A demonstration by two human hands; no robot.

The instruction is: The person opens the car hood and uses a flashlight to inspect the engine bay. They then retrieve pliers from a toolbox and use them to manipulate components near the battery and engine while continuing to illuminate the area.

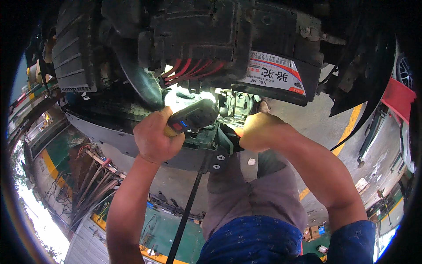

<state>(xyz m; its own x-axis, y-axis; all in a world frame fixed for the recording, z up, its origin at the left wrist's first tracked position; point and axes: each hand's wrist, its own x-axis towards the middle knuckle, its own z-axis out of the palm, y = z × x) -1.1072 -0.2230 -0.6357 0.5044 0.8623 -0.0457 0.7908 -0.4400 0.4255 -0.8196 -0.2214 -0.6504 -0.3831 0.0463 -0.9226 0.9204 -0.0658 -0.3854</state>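
Note:
My left hand (pixel 154 134) is wrapped round the yellow grip of a cordless power tool (pixel 193 116). The tool's black battery pack faces me, with a row of small blue lights and a red patch on it. Its working end is hidden behind the pack, where the engine bay is brightly lit. My right hand (pixel 263 131) is closed beside a lit metal bracket (pixel 235 103) below the car battery (pixel 277 79). A bit of orange shows at its fingers; what they hold is hidden. A dark grey panel with two round holes (pixel 215 160) lies between my hands.
Red cables (pixel 193 70) and a black air duct (pixel 136 83) run close above my left hand. A long black rod (pixel 187 218) slants down beside my legs. Wooden sticks and wires (pixel 94 176) lie piled on the floor at left. A red car part (pixel 399 99) stands at far right.

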